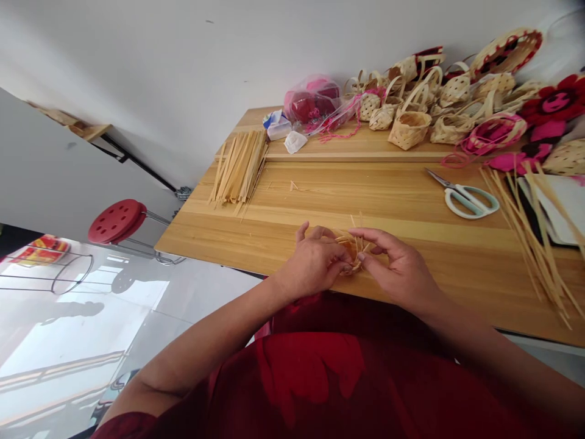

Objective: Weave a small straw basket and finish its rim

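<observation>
Two hands sit at the near edge of a wooden desk, seen from above at a tilt. Between them is one small woven piece of pale straw-coloured strips, just above the desk and close to its near edge. Its loose strip ends fan out and point mostly toward the far side of the desk. It is roundish, so no clear long axis shows.

Both hands are grasping it. The left hand curls its fingers around the piece from one side, and the right hand pinches it from the other, with its fingertips against the strips. The person wears a red top.

To the left, farther along the desk, lies one bundle of strips, its length running from near to far. To the right are one pair of scissors with white and pale green handles and one loose pile of strips.

Along the far side of the desk, roughly ten small woven baskets overlap, so an exact count cannot be made. Beside them are one pink plastic bag and one red felt flower. One red stool stands on the floor beyond the desk.
</observation>
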A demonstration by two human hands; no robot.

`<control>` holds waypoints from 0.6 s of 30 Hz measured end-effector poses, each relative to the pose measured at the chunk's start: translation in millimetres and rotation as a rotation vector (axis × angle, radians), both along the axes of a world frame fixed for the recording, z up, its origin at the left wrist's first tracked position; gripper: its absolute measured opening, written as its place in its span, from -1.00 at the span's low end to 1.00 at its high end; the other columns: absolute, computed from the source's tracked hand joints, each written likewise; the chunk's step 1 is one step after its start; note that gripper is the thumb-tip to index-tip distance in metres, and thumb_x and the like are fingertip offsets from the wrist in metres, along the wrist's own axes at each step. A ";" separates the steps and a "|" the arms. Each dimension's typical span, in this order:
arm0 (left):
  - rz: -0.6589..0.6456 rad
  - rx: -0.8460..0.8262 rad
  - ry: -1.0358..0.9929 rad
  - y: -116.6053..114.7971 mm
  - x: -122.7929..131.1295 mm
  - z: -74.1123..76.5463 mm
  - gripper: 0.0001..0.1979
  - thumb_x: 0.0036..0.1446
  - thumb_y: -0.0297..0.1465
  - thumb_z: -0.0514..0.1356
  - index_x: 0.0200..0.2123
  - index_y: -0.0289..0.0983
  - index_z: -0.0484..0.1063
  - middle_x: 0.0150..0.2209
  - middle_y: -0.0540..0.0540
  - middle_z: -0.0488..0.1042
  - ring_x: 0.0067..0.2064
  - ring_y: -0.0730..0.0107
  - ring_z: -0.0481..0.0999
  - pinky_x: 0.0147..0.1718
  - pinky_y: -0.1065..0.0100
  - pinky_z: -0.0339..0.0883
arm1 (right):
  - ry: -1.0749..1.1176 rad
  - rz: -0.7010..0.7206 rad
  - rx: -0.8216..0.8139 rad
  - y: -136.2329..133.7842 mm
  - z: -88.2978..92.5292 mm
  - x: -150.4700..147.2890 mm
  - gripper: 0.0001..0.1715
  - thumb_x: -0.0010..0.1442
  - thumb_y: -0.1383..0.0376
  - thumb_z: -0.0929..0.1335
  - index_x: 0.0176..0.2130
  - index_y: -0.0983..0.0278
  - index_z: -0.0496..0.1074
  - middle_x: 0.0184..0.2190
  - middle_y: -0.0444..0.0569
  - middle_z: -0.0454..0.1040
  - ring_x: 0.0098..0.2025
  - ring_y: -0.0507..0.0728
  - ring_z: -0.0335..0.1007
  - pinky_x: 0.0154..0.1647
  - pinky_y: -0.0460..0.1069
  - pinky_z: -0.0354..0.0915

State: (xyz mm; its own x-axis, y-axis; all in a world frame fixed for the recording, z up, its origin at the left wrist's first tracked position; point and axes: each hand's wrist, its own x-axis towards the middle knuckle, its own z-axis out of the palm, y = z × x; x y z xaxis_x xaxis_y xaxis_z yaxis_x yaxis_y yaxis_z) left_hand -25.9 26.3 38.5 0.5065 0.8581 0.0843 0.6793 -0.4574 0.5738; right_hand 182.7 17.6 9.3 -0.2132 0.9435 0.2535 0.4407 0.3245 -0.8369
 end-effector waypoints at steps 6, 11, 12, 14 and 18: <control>0.003 -0.107 -0.032 7.3 1.4 5.3 -0.92 0.23 -0.40 0.37 -0.27 -0.07 0.66 -0.19 -0.01 0.69 0.15 0.09 0.47 0.39 -0.25 -0.11 | 0.252 0.042 -0.173 3.1 -2.5 -0.9 -0.52 0.28 0.27 0.42 0.18 0.11 0.48 0.15 0.06 0.59 0.14 0.25 0.55 0.00 0.15 0.54; -0.022 -0.126 -0.079 5.7 4.7 4.4 -0.90 0.25 -0.42 0.35 -0.27 -0.08 0.65 -0.22 0.02 0.70 0.14 0.11 0.47 0.38 -0.20 -0.08 | 0.435 0.053 -0.339 5.5 3.2 -2.1 -0.40 0.16 0.34 0.44 0.15 0.07 0.30 0.06 0.00 0.61 -0.12 0.15 0.60 -0.21 0.04 0.52; -0.029 -0.121 -0.082 4.6 5.8 3.7 -0.90 0.26 -0.42 0.35 -0.26 -0.07 0.65 -0.21 0.03 0.70 0.15 0.11 0.46 0.39 -0.20 -0.09 | 0.457 0.035 -0.365 6.5 3.4 -2.6 -0.39 0.12 0.36 0.43 0.12 0.07 0.26 0.01 -0.03 0.62 -0.16 0.13 0.59 -0.24 0.03 0.50; -0.044 -0.103 -0.081 2.4 7.9 2.4 -0.89 0.26 -0.42 0.34 -0.24 -0.06 0.65 -0.20 0.04 0.70 0.16 0.11 0.45 0.39 -0.22 -0.14 | 0.514 0.000 -0.418 9.2 2.1 -3.7 -0.38 0.04 0.39 0.42 0.06 0.08 0.22 -0.09 -0.10 0.62 -0.22 0.11 0.56 -0.28 0.00 0.47; -0.063 -0.073 -0.070 2.1 8.8 1.7 -0.89 0.27 -0.42 0.34 -0.25 -0.07 0.65 -0.18 0.03 0.70 0.19 0.11 0.44 0.40 -0.22 -0.19 | 0.609 -0.010 -0.495 14.4 -2.0 -3.3 -0.36 -0.03 0.37 0.44 0.04 0.10 0.25 -0.20 -0.14 0.59 -0.23 0.11 0.54 -0.26 0.00 0.45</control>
State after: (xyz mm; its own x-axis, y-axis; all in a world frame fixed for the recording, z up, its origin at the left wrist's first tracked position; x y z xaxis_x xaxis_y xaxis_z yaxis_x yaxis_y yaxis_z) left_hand -17.0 28.4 40.2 0.5549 0.8297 0.0602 0.6074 -0.4536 0.6522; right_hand 179.3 32.0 7.3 -0.1626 0.9784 -0.1274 -0.1417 -0.1509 -0.9783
